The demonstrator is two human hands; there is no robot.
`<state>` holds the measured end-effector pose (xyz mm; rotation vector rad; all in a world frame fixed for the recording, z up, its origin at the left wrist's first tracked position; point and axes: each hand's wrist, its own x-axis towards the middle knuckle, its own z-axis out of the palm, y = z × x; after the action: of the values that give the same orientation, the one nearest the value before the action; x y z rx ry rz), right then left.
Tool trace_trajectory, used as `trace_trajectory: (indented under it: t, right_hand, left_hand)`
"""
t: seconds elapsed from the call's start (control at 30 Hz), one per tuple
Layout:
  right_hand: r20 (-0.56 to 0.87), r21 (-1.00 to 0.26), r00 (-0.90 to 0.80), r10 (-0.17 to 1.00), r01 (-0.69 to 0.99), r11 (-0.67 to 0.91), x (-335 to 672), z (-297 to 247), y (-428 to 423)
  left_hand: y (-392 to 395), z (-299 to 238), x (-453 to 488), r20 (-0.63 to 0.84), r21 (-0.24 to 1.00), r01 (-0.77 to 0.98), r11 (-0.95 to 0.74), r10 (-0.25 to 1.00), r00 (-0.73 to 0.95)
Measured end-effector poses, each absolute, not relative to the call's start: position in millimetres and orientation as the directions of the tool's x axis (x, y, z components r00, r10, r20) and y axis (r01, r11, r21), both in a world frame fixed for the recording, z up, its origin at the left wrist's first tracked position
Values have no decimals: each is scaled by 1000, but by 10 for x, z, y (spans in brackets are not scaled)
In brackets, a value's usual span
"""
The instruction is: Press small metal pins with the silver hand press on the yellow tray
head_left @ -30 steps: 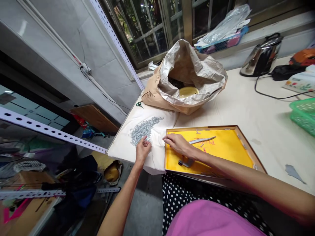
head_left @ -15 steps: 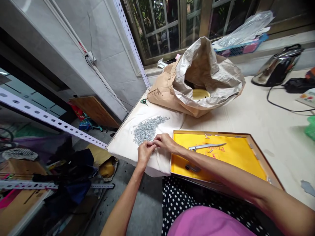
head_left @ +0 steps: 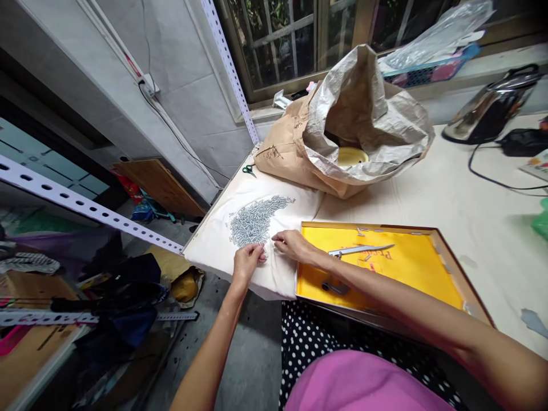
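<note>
L hand (head_left: 247,264) palm down, fingers bunched, wrist angled up from bottom edge. R hand (head_left: 291,245) just right of it, palm down, fingertips (head_left: 274,236) pointing L. R forearm (head_left: 398,314) long diagonal from lower R; L forearm (head_left: 209,354) near vertical.

on my feed the two hands have parted: the right hand (head_left: 291,245) was touching the left hand (head_left: 247,264) half a second ago and now sits just beside it, under the pile of screws (head_left: 256,221). the head camera has shifted a little too, so the brown paper sack (head_left: 285,165) rides higher in frame.
</note>
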<state>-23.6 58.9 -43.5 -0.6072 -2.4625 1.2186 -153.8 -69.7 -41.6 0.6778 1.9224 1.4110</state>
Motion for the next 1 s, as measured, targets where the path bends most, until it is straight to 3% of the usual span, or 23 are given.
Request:
trace_trajectory:
  t: [0.07, 0.17, 0.3, 0.4, 0.6, 0.77, 1.0]
  right_hand:
    - [158, -770, -843, 515, 222, 598, -26, -307, 597]
    - [240, -612, -849, 471, 245, 752, 490, -158, 586]
    - [42, -453, -841, 539, 465, 761, 1298, -163, 470]
    - [-67, -339, -811, 581, 566, 751, 1713, -253, 358]
    - [-74, -280, -797, 599, 594, 754, 1878, -425, 325]
    - [32, -263, -839, 544, 518, 814, 2078, -558, 466]
    - [342, -173, -774, 533, 506, 845, 2654, -456, 579]
  left_hand:
    - [-726, -364, -1510, -148, 951, 115, 287, 749, -646]
    - [-763, -290, -1400, -69, 940, 221, 261, 777, -626]
    - [-741, -199, -1148, 49, 922, 343, 178, 826, -561]
    - [-659, -170, -917, 20, 917, 363, 164, 892, -452]
    - [-513, -268, -505, -67, 871, 437, 226, 934, -350]
    - [-509, -194, -410, -89, 864, 435, 255, 926, -366]
    - [-466, -41, -371, -209, 939, 164, 304, 878, -431]
